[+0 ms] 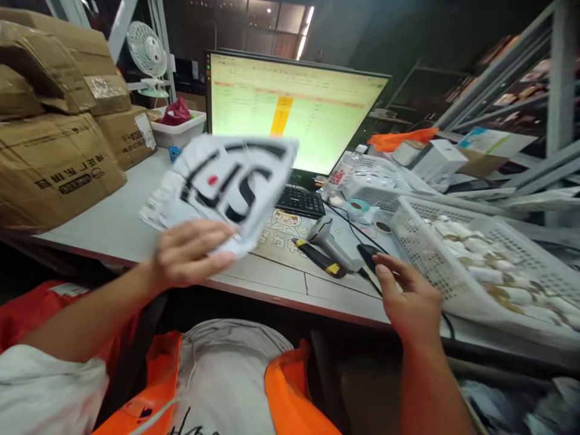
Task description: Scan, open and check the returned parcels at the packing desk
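Observation:
My left hand (194,251) grips the lower edge of a white plastic mailing bag (217,193) with large black lettering and a red dot. The bag is held up over the desk, smeared by motion, and covers part of the monitor. My right hand (412,299) is at the desk's front edge, thumb and forefinger drawn together. At its fingertips is a dark object (368,255), perhaps a computer mouse; whether the fingers hold it I cannot tell. A grey barcode scanner (333,244) lies left of this hand, beside a black and yellow utility knife (319,258).
A lit monitor (317,115) stands behind a black keyboard (301,200). Cardboard boxes (54,163) are stacked at left. A white perforated basket (421,260) of small white rolls stands at right, near a plastic bottle (347,166). Cables cross the desk (113,208).

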A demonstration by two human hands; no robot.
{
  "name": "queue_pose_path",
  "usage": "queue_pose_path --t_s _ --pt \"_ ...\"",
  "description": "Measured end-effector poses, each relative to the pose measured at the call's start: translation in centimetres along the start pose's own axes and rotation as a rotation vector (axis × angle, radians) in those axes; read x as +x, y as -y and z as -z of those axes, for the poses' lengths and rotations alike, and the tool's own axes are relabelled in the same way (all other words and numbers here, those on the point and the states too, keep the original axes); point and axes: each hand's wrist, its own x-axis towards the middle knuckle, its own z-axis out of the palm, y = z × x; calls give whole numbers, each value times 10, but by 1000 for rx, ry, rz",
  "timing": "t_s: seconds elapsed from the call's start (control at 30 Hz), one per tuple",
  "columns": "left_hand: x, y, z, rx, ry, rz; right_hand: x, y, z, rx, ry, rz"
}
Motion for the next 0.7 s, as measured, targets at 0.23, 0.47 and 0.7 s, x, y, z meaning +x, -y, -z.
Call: queue_pose_path --t_s 0.23,0.47,0.7 --pt "-47 -25 -95 -25 503 27 28 -18 -50 -476 362 32" --pt "-59 -38 -117 -26 545 156 52 -8 -75 -656 474 -63" --pt "-60 -53 -144 13 536 172 83 -1 -100 -730 587 -7"
